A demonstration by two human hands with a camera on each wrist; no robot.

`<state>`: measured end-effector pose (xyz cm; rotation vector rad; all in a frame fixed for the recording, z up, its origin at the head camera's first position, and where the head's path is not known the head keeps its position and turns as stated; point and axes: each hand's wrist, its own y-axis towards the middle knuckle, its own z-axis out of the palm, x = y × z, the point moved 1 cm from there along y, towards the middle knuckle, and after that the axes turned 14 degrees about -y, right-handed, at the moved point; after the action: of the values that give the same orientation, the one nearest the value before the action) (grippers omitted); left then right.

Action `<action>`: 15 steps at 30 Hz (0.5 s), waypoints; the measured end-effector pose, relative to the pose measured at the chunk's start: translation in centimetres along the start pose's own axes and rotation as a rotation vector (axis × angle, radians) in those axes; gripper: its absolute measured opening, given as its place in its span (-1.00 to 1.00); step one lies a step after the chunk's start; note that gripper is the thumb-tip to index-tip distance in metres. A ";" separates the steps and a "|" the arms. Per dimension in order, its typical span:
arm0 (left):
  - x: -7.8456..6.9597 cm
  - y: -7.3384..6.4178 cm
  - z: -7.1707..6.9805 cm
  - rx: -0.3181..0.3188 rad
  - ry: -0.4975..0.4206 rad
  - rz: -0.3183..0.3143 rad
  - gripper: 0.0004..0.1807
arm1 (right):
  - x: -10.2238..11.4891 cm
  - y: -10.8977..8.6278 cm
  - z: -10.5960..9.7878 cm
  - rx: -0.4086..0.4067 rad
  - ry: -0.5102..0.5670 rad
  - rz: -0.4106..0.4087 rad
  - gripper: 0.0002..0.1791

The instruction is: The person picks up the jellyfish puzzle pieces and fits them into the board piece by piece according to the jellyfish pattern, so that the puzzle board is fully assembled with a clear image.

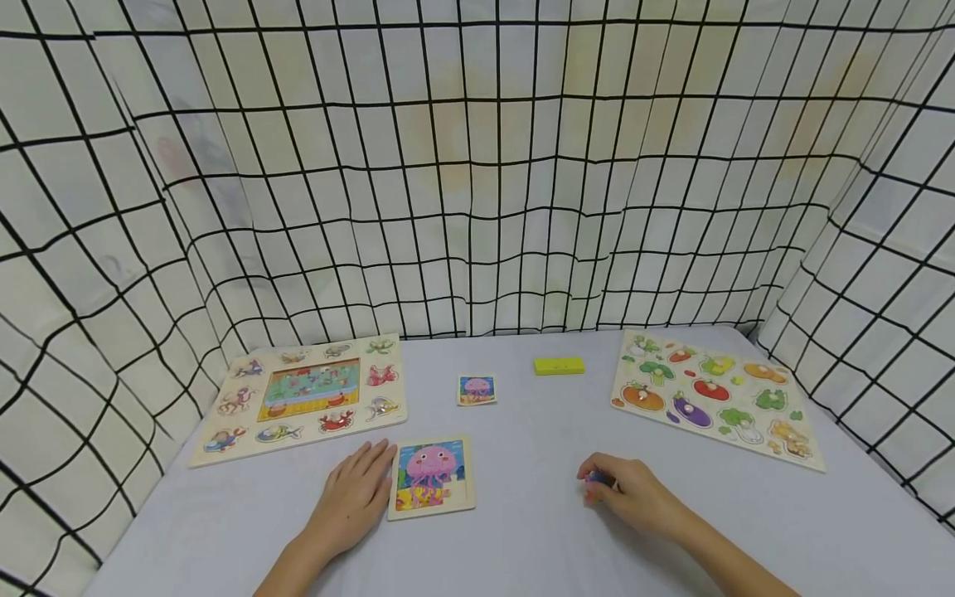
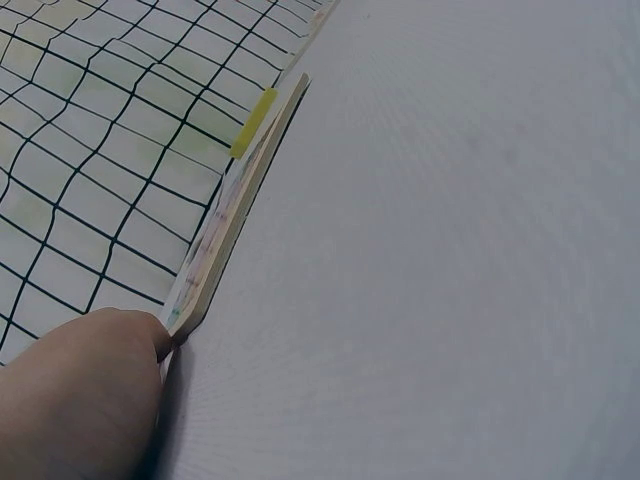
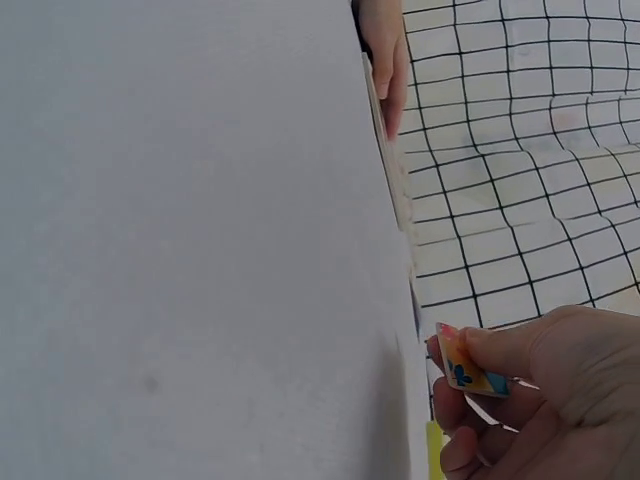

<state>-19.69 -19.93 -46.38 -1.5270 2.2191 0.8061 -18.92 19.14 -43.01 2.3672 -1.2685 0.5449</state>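
Note:
A small square jigsaw puzzle (image 1: 430,468) with a pink jellyfish lies in a wooden frame, and its lower right corner shows bare wood. My left hand (image 1: 352,500) lies flat on the table with its fingers straight along the frame's left edge. To the right of the frame, my right hand (image 1: 630,495) pinches a puzzle piece (image 3: 462,362) between thumb and fingers, just above the table. The right wrist view shows yellow, orange and blue colours on that piece. Behind the frame lies a small jellyfish picture card (image 1: 477,390).
At the back left is a sea-animal peg board (image 1: 313,429); at the back right, a vegetable board (image 1: 719,398). A yellow block (image 1: 559,366) sits near the back edge. Black netting (image 1: 477,191) over white cloth walls in the table (image 1: 522,539).

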 end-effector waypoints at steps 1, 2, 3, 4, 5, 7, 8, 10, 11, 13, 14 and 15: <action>0.0 0.0 0.0 0.000 -0.001 0.000 -0.51 | 0.1 0.2 -0.1 0.000 -0.008 -0.005 -0.89; 0.0 0.0 0.0 0.001 -0.002 0.000 -0.51 | 0.3 0.4 -0.1 -0.001 -0.018 -0.009 -0.89; 0.0 0.0 0.0 0.001 -0.003 0.000 -0.51 | 0.4 0.6 -0.1 -0.001 -0.030 -0.012 -0.89; 0.0 0.0 0.0 0.002 -0.003 0.000 -0.51 | 0.6 0.9 -0.2 -0.002 -0.041 -0.016 -0.89; 0.1 0.0 0.0 0.002 -0.003 0.000 -0.51 | 0.7 1.1 -0.2 -0.002 -0.049 -0.018 -0.88; 0.1 0.0 0.0 0.002 -0.004 0.001 -0.51 | 1.0 1.6 -0.2 -0.006 -0.061 -0.026 -0.88; 0.1 0.0 0.0 0.002 -0.003 0.001 -0.51 | 1.1 1.8 -0.2 -0.011 -0.063 -0.037 -0.88; 0.1 0.0 0.0 0.002 -0.001 0.001 -0.51 | 1.4 2.2 -0.2 -0.023 -0.060 -0.061 -0.89; 0.1 0.0 0.0 0.003 0.000 0.001 -0.51 | 1.5 2.5 -0.2 -0.026 -0.054 -0.071 -0.89; 0.0 0.0 0.0 0.007 0.001 -0.003 -0.51 | 1.8 2.9 -0.1 -0.031 -0.047 -0.091 -0.89; 0.0 0.0 0.0 0.009 0.001 -0.004 -0.51 | 1.9 3.1 0.0 -0.033 -0.044 -0.099 -0.89; 0.0 0.1 -0.1 0.011 0.000 -0.006 -0.51 | 2.0 3.4 0.1 -0.033 -0.043 -0.103 -0.89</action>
<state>-19.73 -19.94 -46.32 -1.5279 2.2142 0.7903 -20.71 15.98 -41.51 2.4124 -1.1567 0.4405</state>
